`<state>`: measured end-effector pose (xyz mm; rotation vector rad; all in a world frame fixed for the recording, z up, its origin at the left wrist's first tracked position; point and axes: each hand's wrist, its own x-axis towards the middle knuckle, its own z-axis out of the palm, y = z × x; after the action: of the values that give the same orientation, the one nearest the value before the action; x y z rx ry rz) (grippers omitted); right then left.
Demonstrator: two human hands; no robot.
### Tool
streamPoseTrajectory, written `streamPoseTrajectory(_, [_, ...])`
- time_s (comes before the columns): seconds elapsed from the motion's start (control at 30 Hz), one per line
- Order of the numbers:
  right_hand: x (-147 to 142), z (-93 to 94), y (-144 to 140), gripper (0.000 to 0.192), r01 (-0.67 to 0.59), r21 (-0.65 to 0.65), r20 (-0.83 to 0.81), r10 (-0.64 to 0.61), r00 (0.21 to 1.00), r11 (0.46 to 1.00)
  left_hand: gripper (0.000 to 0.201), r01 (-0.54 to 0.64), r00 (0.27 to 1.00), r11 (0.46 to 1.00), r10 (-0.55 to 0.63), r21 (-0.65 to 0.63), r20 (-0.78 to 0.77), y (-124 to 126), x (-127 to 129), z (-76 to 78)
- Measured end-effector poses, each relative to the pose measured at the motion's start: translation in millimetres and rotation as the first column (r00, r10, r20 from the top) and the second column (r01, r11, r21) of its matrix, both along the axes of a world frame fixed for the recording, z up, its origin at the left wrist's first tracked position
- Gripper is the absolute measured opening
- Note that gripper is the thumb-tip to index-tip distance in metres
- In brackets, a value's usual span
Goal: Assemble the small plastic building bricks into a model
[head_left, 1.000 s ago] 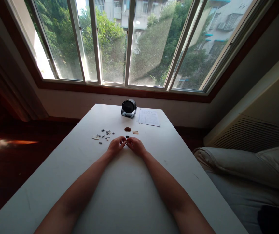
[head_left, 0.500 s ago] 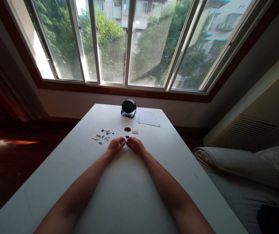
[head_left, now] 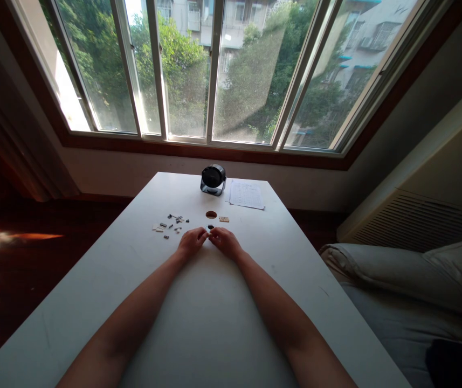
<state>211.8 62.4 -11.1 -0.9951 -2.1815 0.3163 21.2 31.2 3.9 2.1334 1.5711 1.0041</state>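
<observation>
Piece (head_left: 211, 227), dark, just far of left hand (head_left: 192, 241) and right hand (head_left: 225, 241); parts (head_left: 171, 226) at left, strip (head_left: 224, 219) at right. Grip narrow; cannot tell whether holding anything. Probably light, stiff; best pinched by opposite edges.

A hand could slide over the white table (head_left: 287, 269) on the near side of the paper (head_left: 247, 194). Just left of the paper, a black desk fan (head_left: 213, 177) stands in the way. Farther left and nearer, tiny loose parts (head_left: 163, 225) block a low hand.
</observation>
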Motion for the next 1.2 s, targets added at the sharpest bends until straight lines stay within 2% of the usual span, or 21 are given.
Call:
streamPoseTrajectory(0.17, [-0.4,-1.3,1.6,0.011,0.0,-0.005,0.004,0.0,1.0,1.0,0.027,-0.022,1.0,0.999,0.021,-0.023,-0.016,-0.1,0.8,0.4])
streamPoseTrajectory(0.37, [0.1,-2.8,3.3,0.012,0.0,-0.021,0.001,0.0,1.0,1.0,0.019,-0.02,0.998,0.999,0.019,0.031,0.052,0.3,0.8,-1.0])
streamPoseTrajectory(0.53, [0.5,-3.1,4.0,0.014,0.004,-0.031,-0.002,-0.004,1.0,1.0,0.02,-0.002,0.997,0.999,-0.001,0.039,0.08,-0.7,0.9,-0.5])
streamPoseTrajectory(1.2, [1.3,-0.5,3.4,0.017,0.011,-0.039,0.028,-0.01,1.0,0.999,0.014,0.015,0.997,0.997,-0.021,0.078,0.077,-2.0,2.6,1.3])
